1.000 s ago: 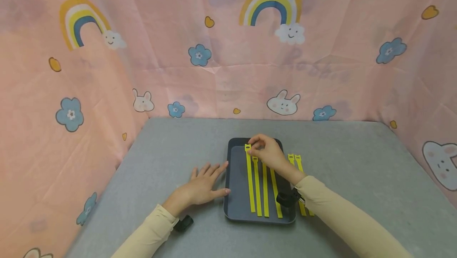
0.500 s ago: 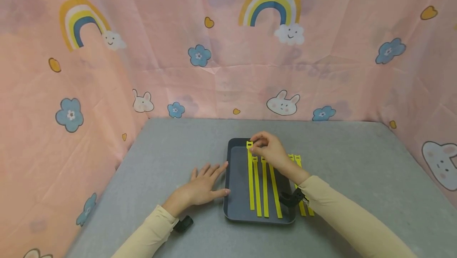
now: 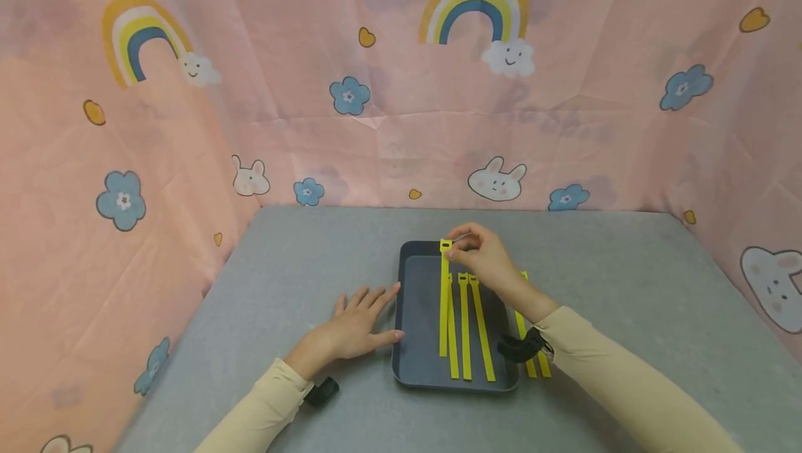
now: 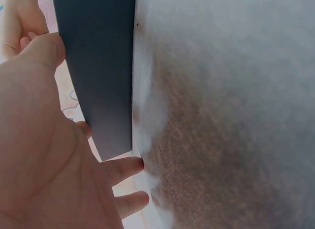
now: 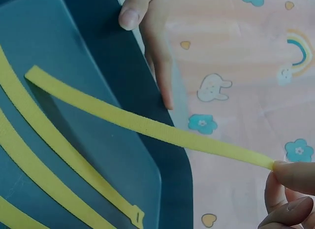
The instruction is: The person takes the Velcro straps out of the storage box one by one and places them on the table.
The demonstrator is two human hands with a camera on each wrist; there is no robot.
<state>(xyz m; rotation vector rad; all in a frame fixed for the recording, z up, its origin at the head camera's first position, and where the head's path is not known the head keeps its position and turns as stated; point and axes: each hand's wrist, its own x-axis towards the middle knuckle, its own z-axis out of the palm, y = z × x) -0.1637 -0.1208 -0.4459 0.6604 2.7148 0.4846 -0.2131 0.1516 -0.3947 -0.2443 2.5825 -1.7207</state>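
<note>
My right hand [image 3: 487, 259] pinches a yellow hook-and-loop cable tie [image 3: 444, 307] by its slotted head, above the far end of the dark grey tray [image 3: 415, 368]. Seen from the right wrist, the held tie [image 5: 142, 124] slants down from thumb and finger, its free end over the tray floor with a shadow beneath. Several more yellow ties [image 3: 466, 331] lie side by side in the tray, slotted heads at the far end. At the tray's left side, my left hand [image 3: 347, 331] is spread, thumb and fingertip at the rim; the left wrist view shows the tray's outer wall [image 4: 101, 76].
Further yellow ties [image 3: 530, 368] lie on the grey table [image 3: 626, 279] right of the tray, partly hidden by the right forearm. A pink printed curtain [image 3: 401, 133] encloses the table at the back and sides. Dark wrist cameras [image 3: 322, 392] sit on both wrists.
The right hand has moved up and slightly right with the tie, whose free end has risen and now overlaps the neighbouring tie's line. The left hand and tray have stayed put.
</note>
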